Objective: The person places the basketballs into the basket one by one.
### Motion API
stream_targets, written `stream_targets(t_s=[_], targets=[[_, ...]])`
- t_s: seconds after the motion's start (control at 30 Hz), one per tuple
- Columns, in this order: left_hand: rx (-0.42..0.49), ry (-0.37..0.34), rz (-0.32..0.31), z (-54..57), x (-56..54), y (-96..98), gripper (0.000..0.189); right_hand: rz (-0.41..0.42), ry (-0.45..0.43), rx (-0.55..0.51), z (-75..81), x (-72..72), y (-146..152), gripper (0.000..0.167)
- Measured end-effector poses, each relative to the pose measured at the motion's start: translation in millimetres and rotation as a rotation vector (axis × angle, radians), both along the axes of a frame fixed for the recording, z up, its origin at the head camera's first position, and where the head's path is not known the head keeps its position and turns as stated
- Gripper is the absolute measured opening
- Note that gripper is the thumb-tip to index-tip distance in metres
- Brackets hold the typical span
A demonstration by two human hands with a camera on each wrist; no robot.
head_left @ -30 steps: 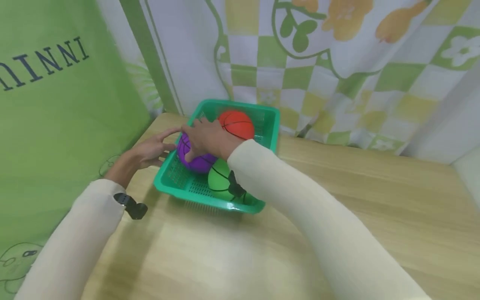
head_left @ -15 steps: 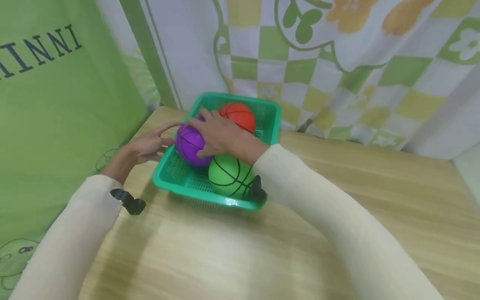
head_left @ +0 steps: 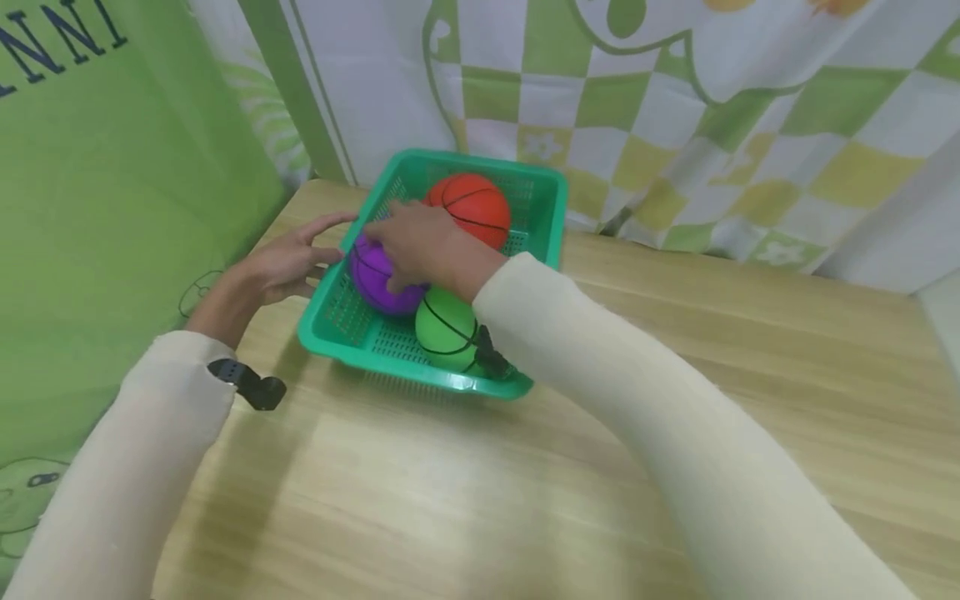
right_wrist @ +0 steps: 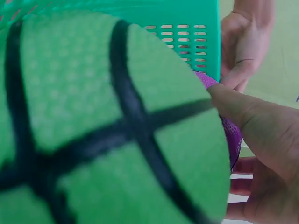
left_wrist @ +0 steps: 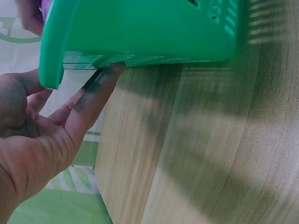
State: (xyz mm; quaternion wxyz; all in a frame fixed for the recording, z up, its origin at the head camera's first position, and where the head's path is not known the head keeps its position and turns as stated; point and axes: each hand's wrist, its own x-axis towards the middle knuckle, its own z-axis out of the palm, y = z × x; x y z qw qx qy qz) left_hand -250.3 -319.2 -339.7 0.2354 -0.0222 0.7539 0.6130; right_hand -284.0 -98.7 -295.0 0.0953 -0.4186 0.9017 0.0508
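A green plastic basket (head_left: 560, 225) sits on the wooden table with three balls in it, each marked with black basketball lines. My right hand (head_left: 423, 246) reaches in from above and grips the purple ball (head_left: 375, 279) at the left, thumb and fingers spread around it. Behind that hand lies the red ball (head_left: 472, 204). Nearer the front is the green ball (head_left: 442, 329), partly covered by my right forearm; it fills much of the right wrist view. My left hand (head_left: 281, 258) touches the basket's left side, fairly straight fingers against the outer wall in the left wrist view.
The wooden table (head_left: 420, 475) extends to the right and toward me. Left of it hangs a green cloth (head_left: 112, 208) with lettering. A checked curtain (head_left: 600, 117) hangs behind the basket. Dark devices, such as the left one (head_left: 251, 383), are worn on both wrists.
My right hand shifts right, then back left over the purple ball. My left hand stays at the basket's side. The whole scene rises in the head view.
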Motion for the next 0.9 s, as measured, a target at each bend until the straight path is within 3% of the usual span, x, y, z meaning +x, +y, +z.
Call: stream_targets(t_s=[0.2,0.47,0.67,0.9], targets=[[-0.034,0.008,0.024,-2.6,-1.5,-1.8,0.066,-0.01,0.004,0.026,-6.6,-2.4,-9.4,0.071],[-0.04,-0.033,-0.007,-42.4,-13.7,2.8,0.07,-0.067,-0.028,0.03,-43.6,-8.0,-3.3,0.091],[-0.064,-0.025,0.023,-53.7,-18.5,-2.7,0.066,-0.032,-0.071,-0.134,-61.4,-13.5,10.4,0.087],[-0.164,0.051,-0.011,-55.9,-40.4,5.9,0.063,-0.049,-0.057,-0.299,-55.9,-13.5,54.8,0.075]])
